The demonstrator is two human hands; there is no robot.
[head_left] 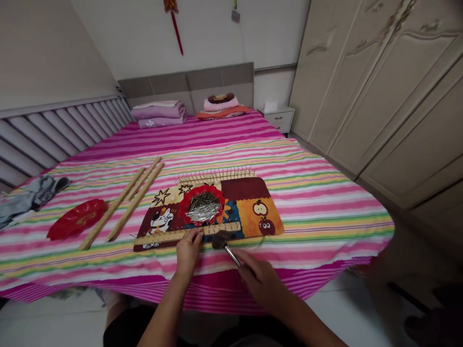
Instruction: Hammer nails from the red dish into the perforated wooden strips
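My left hand (188, 250) is closed in a pinch at the near wooden strip (159, 237); what lies between the fingertips is too small to make out. My right hand (258, 279) grips the metal handle of a hammer (233, 255). Its dark head is beside the strip, just right of my left fingertips. Nails stick up along parts of this strip. Behind it, a red scalloped bowl (183, 205) holds a heap of nails (204, 208), some silver and some darker. All of this rests on a patterned mat (249, 193).
Another wooden strip (231, 176), studded with upright nails, lies along the mat's far edge. Left of the mat are three bare wooden strips (135, 208) and a red plate (65, 224). Grey clothing (32, 195) lies farther left on the striped bed (314, 193). Folded bedding (159, 114) sits near the headboard.
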